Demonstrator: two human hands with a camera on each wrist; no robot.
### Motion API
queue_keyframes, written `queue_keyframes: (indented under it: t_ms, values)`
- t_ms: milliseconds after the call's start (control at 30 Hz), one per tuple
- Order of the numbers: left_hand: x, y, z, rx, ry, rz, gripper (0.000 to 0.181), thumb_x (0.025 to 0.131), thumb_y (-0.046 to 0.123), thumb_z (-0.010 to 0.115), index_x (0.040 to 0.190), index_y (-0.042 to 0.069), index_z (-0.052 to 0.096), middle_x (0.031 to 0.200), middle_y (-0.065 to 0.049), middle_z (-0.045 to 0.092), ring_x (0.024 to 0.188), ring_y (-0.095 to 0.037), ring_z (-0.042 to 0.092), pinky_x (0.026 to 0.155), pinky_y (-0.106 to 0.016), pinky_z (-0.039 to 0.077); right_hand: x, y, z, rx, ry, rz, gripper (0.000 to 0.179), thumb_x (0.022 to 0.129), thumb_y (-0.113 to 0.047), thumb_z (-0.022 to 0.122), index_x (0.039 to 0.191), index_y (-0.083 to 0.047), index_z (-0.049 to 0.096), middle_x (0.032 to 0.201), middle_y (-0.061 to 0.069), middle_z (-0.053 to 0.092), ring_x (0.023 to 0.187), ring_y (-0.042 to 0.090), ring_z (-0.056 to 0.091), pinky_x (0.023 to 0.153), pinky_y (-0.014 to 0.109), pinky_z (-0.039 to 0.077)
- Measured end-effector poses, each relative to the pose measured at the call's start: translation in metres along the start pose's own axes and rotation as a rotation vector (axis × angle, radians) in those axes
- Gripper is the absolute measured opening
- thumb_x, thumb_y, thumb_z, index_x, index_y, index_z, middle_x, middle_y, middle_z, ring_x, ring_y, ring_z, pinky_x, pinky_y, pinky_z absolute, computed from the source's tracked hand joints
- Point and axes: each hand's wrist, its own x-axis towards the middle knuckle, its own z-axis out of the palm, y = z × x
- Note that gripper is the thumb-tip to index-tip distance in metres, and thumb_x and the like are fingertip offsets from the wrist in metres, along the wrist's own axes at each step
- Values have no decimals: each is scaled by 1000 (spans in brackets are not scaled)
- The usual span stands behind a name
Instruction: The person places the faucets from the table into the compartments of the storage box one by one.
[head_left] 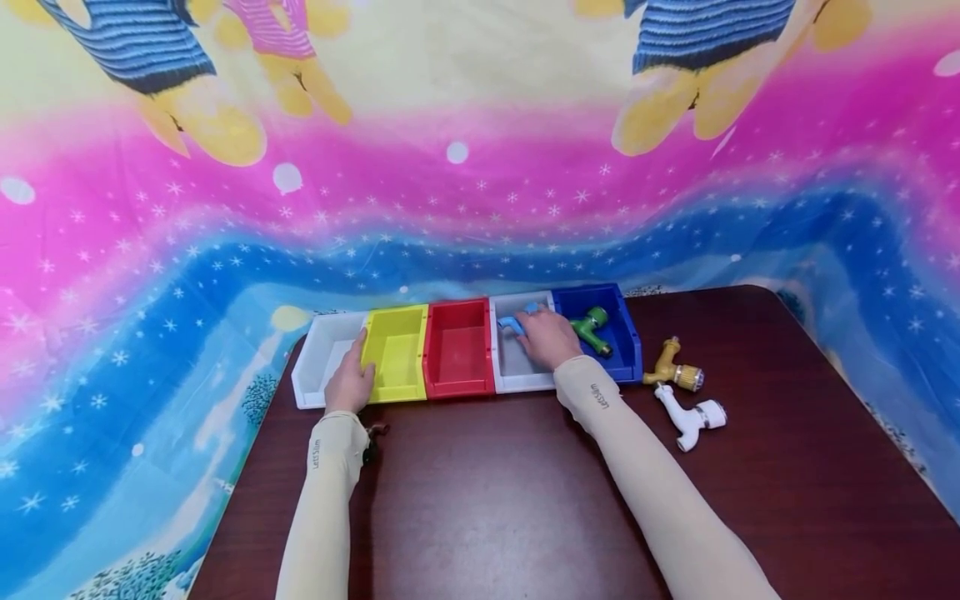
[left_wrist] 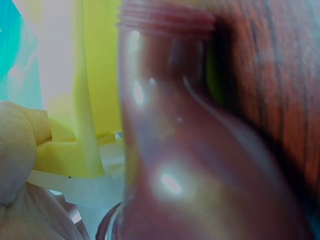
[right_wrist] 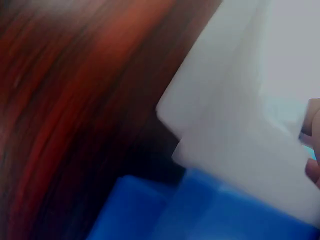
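My right hand [head_left: 549,337] pinches a light-blue tap [head_left: 512,325] over the grey-white bin [head_left: 517,383], second from the right in the row. Only part of the tap shows past the fingers. My left hand [head_left: 351,379] rests on the walls where the white bin [head_left: 311,371] meets the yellow bin [head_left: 397,350], its index finger straight. Under the left wrist lies a dark brown tap [head_left: 379,430], whose glossy body [left_wrist: 165,150] with a threaded end fills much of the left wrist view. A green tap [head_left: 592,327] lies in the blue bin [head_left: 628,350].
The red bin [head_left: 459,350] stands mid-row between the yellow and grey-white ones. Right of the row, a golden-yellow tap [head_left: 667,367] and a white tap [head_left: 688,414] lie on the dark wooden table [head_left: 480,492]. A printed cloth [head_left: 465,217] hangs behind the bins.
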Motion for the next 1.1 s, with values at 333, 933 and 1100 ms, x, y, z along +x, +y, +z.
queue_keyframes:
  t_ms: [333, 933, 1100]
  values:
    - [1, -3, 4, -2, 7, -8, 71, 110, 22, 44, 169, 27, 6, 161, -24, 40, 130, -48, 55, 99, -61, 49, -1, -1, 0, -3, -38, 26, 34, 97, -27, 74, 127, -12, 71, 110, 9, 75, 106, 29, 59, 97, 44, 54]
    - [0, 1, 3, 0, 6, -5, 70, 110, 22, 43, 169, 28, 5, 162, -23, 38, 134, -47, 52, 102, -62, 48, -2, -4, -1, -118, -49, 18, 25, 95, -28, 77, 110, -8, 77, 95, 9, 77, 95, 26, 56, 89, 40, 53]
    - [0, 1, 0, 7, 13, -8, 70, 110, 22, 44, 169, 27, 6, 160, -24, 41, 131, -48, 55, 101, -62, 49, 1, -5, 0, -145, -70, 14, 25, 94, -30, 77, 107, -9, 78, 92, 8, 77, 96, 25, 57, 91, 39, 52]
